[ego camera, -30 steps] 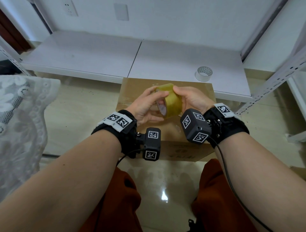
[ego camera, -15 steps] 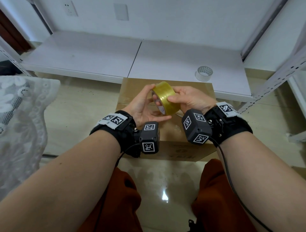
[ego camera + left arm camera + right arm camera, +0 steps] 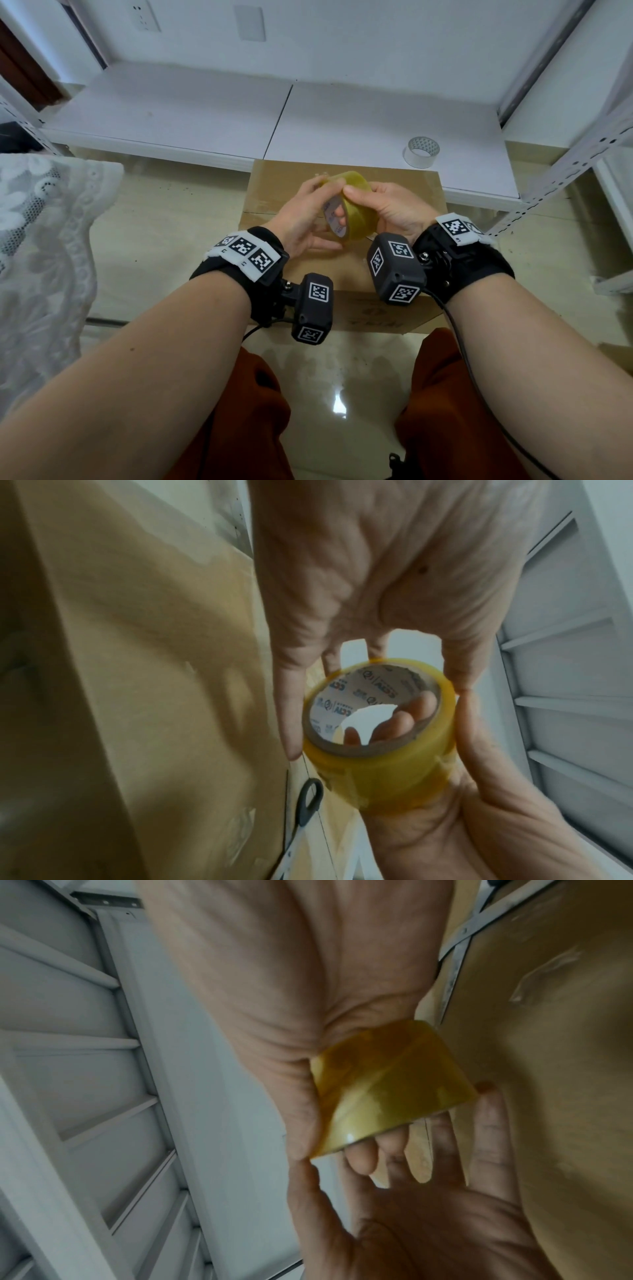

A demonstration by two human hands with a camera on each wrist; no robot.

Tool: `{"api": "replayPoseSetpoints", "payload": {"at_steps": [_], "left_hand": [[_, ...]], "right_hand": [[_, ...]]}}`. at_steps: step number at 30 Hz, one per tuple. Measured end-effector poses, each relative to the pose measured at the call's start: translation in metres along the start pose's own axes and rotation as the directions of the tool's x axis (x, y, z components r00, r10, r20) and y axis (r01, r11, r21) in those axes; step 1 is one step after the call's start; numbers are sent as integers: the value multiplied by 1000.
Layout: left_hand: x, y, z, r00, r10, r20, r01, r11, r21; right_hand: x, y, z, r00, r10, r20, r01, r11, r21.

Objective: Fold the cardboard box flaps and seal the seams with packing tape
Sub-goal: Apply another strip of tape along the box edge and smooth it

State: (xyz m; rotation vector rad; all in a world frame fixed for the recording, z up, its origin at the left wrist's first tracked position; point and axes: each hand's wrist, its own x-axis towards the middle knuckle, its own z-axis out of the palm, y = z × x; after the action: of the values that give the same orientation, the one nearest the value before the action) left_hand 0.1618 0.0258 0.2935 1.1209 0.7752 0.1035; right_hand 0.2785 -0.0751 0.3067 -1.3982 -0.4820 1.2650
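A roll of yellow packing tape [image 3: 358, 205] is held over the closed cardboard box [image 3: 284, 185] on the floor. My right hand [image 3: 390, 209] grips the roll, thumb on its outer face and fingers through the core. The left wrist view shows those fingers inside the roll [image 3: 394, 772]. My left hand [image 3: 305, 219] has straight, spread fingers. They touch the roll's upper rim, with the thumb under it. In the right wrist view the left hand's [image 3: 428, 1218] index fingertip meets my right thumb at the edge of the roll [image 3: 387, 1085].
Scissors [image 3: 310, 802] lie on the box top under my hands. A clear tape roll [image 3: 420, 152] stands on the low white shelf [image 3: 205, 113] behind the box. A metal rack upright [image 3: 565, 161] is at right, lace cloth [image 3: 44, 222] at left, my knees near the box.
The roll has been turned in my hands and tipped so that its core faces left. My left fingers have come onto its upper rim. Both hands stay over the box.
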Motion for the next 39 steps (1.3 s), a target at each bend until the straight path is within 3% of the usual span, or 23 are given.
{"api": "replayPoseSetpoints", "payload": {"at_steps": [5, 13, 22, 29, 39], "left_hand": [[0, -2, -1, 998, -57, 25, 58, 998, -17], [-3, -1, -5, 989, -118, 86, 122, 991, -46], [0, 0, -9, 980, -193, 44, 198, 955, -223], [2, 1, -12, 974, -218, 62, 226, 919, -323], [-3, 0, -6, 984, -148, 96, 169, 950, -264]], "right_hand": [[2, 1, 2, 999, 10, -52, -9, 1000, 6], [0, -3, -2, 999, 36, 0, -36, 999, 6], [1, -3, -7, 982, 25, 185, -19, 999, -31], [2, -3, -7, 974, -18, 227, 40, 995, -95], [8, 3, -9, 993, -47, 109, 52, 998, -46]]}}
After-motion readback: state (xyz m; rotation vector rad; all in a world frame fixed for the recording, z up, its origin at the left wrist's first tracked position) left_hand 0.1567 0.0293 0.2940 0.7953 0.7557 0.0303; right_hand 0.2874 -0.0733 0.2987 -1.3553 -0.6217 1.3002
